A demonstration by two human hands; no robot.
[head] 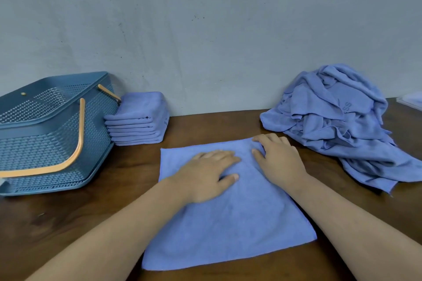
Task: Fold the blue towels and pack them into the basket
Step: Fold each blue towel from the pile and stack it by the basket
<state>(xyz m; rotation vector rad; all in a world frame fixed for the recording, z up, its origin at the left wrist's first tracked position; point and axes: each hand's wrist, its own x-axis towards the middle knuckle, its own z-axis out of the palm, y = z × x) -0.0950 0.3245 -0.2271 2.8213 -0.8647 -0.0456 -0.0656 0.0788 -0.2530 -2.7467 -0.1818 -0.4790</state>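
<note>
Pressing flat blue towel (228, 212), left hand (205, 175), right hand (278, 159) on top

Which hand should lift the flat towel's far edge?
Probably the right hand: its fingers rest at the far right corner of the flat towel, while the left hand lies nearer the middle.

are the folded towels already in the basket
No, the stack of folded towels sits on the table beside the basket.

Both bare forearms (127, 230) reach forward and converge. The left hand (205, 174) lies flat, palm down, fingers straight and together. The right hand (279, 159) lies flat just beside it, fingers slightly spread.
</note>
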